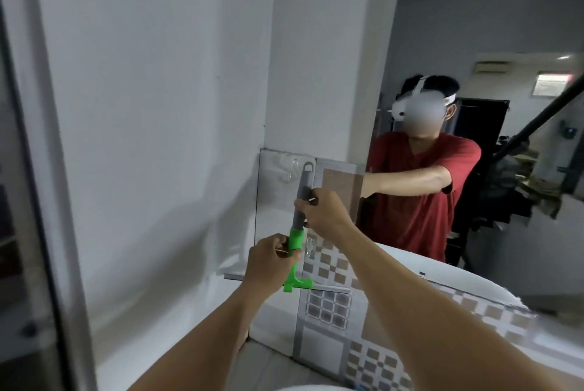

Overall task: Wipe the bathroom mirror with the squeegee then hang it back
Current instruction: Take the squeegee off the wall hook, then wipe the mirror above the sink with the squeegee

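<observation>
While both forearms reach up and away from the camera, the left hand sits nearest, closed around the green lower part of the squeegee, just above the blade, which juts out level to the right below that hand. Slightly farther and higher, the right hand is closed on the grey handle from its right side, fingers wrapped over the shaft. Between the two grips the tool stands almost upright, its long axis running from the blade beneath the left hand to the hanging hole above the right hand, leaning a little rightward at the top.

Beyond and up-left of the right hand, a clear hook is stuck on the pale tile panel, with the hole sitting just right of it, near but apart. A second clear hook shows lower down, right of the left hand. Whether the handle touches the panel cannot be told.

Farther right of both hands hangs the mirror, reflecting a person in a red shirt. With the tool held off the glass and its hole level with the hook, this looks like the hanging step; the move appears to turn on carrying the upper end a short way left, a job for the right hand, which is nearer the hole.
</observation>
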`<state>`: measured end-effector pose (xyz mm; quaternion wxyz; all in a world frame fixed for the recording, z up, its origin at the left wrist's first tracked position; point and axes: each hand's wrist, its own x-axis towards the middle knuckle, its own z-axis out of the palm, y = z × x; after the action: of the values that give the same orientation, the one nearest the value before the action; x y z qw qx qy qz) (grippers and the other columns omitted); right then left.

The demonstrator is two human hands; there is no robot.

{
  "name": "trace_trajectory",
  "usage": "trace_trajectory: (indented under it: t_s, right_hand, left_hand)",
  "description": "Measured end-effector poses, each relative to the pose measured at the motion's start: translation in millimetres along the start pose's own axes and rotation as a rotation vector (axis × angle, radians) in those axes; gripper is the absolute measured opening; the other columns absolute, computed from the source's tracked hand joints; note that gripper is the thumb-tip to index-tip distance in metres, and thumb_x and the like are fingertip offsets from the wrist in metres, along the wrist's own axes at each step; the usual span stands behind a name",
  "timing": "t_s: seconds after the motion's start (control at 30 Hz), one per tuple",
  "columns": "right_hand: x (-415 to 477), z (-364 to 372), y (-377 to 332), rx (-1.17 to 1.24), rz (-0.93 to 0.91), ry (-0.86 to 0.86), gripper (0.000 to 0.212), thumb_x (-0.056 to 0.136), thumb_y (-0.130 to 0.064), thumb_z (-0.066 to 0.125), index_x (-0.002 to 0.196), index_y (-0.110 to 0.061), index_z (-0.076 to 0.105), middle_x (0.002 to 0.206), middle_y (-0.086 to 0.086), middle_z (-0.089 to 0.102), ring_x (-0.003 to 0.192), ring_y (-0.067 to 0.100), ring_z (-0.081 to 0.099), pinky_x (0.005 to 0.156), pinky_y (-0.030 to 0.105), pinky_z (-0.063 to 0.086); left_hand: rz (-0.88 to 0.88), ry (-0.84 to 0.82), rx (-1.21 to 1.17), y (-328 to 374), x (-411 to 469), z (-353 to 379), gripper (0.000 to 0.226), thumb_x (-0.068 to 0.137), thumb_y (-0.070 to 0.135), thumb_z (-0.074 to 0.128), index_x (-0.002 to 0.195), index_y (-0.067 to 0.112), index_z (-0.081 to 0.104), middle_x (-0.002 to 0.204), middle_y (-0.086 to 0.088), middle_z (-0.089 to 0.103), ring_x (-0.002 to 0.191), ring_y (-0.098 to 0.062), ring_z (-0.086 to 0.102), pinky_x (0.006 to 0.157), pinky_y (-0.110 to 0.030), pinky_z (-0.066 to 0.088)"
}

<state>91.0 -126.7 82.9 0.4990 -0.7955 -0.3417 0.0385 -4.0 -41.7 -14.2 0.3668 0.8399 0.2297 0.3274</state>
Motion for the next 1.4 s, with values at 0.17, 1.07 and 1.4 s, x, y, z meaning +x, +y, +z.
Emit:
trace_trajectory:
  t_s: [0.17, 1.07, 1.4]
  right_hand:
    - [-48.2, -47.9, -23.7, 0.062, -0.034, 0.045, 0.039, 0.092, -0.02, 0.07, 0.127, -0.008, 0.056, 0.101, 0.006, 0.07, 0.088, 0.023, 0.071, 0.08, 0.041, 0.061]
    - [-190.5, -255.4, -39.6, -0.934, -0.466, 0.372, 0.037, 0.101, -0.024, 0.05, 0.137, -0.029, 0.041, 0.117, 0.009, 0.06, 0.103, 0.03, 0.058, 0.081, 0.05, 0.054]
    - [-114.8, -289.5, -86.7, -1.059, -0.386, 0.507, 0.064, 0.101, -0.011, 0.043, 0.147, -0.051, 0.022, 0.105, 0.005, 0.053, 0.09, 0.02, 0.053, 0.077, 0.043, 0.056]
  left_hand:
    - [0.116, 0.012, 0.008, 42.5, -38.2, -16.5, 0.018, 0.091, 0.041, 0.072, 0.094, 0.025, 0.065, 0.088, 0.012, 0.07, 0.082, -0.009, 0.066, 0.083, -0.026, 0.054]
    - [0.96, 0.094, 0.433, 279.3, -46.9, -47.5, 0.04, 0.092, -0.002, 0.062, 0.128, 0.016, 0.064, 0.12, -0.003, 0.065, 0.11, -0.023, 0.062, 0.088, -0.037, 0.057]
    - [0.957, 0.048, 0.318, 205.3, 3.9, 37.3, 0.023, 0.095, 0.025, 0.055, 0.117, 0.019, 0.061, 0.125, 0.0, 0.059, 0.117, -0.018, 0.057, 0.09, -0.027, 0.053]
